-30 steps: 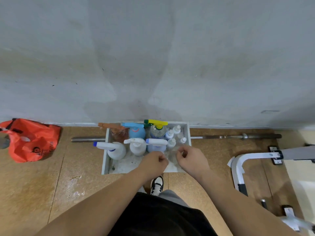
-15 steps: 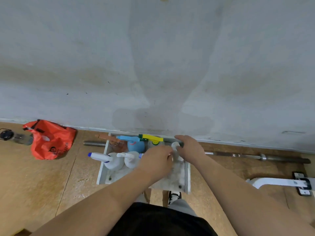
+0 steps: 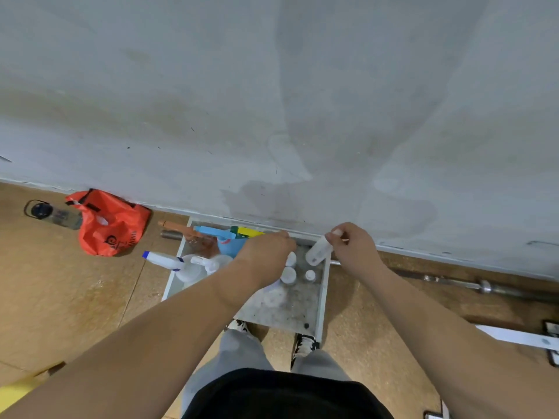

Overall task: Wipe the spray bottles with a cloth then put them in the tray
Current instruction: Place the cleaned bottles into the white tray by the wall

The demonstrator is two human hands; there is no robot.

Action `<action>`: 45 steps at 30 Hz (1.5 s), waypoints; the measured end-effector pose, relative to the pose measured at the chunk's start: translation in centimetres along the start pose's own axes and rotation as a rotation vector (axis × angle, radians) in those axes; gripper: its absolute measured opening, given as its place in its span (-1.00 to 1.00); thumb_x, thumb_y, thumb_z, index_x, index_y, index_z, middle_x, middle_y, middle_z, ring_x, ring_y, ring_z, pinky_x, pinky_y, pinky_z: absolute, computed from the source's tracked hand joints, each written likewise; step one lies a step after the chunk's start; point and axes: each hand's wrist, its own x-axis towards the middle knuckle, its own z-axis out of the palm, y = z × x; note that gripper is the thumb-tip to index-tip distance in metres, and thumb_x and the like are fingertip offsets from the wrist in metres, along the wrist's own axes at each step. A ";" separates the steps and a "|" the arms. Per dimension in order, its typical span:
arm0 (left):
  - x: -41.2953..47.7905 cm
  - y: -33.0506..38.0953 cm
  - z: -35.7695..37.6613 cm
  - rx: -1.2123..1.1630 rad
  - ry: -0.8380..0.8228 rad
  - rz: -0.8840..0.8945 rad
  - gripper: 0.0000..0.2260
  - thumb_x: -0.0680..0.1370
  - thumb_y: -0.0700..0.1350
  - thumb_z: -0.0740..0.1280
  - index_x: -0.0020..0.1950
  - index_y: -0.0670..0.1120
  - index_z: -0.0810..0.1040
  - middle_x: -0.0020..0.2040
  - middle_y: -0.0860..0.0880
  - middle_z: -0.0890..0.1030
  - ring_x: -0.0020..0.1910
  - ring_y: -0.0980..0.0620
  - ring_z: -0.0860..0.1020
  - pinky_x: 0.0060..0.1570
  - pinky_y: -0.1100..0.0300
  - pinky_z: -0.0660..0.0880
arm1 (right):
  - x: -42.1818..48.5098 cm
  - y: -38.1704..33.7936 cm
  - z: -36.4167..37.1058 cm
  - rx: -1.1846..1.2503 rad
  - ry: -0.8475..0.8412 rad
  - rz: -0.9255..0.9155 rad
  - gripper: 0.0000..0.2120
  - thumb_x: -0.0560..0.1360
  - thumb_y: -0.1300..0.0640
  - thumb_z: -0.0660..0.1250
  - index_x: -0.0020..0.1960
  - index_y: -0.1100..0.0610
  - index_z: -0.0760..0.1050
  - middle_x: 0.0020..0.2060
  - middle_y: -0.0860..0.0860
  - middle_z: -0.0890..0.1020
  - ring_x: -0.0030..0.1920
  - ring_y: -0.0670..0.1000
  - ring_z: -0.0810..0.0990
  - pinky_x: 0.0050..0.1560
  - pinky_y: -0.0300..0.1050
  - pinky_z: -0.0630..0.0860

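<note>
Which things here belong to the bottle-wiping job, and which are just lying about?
Job: tray; spray bottles in it; small white bottle held by the right hand; left hand over the tray.
Lying about: orange bag; dark water bottle; barbell bar; white frame.

Orange bag (image 3: 113,226) by wall (image 3: 272,86), dark bottle (image 3: 57,214) beside it (lying flat); barbell (image 3: 484,287) rt along wall.

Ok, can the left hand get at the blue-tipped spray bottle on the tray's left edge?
Probably yes. The left hand is over the tray, and the blue-tipped spray bottle sticks out uncovered just left of it; whether that hand holds something is hidden.
</note>
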 end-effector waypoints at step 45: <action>6.6 0.6 -3.5 0.123 -0.072 -0.035 -0.82 0.71 -0.04 0.24 0.20 -0.03 0.60 0.14 -0.05 0.63 0.09 -0.10 0.59 -0.05 0.13 0.38 | -0.7 0.0 -1.6 0.139 0.126 0.125 -0.56 0.54 -0.08 0.44 -0.25 0.10 0.26 -0.35 0.06 0.42 -0.32 0.09 0.47 -0.33 -0.12 0.33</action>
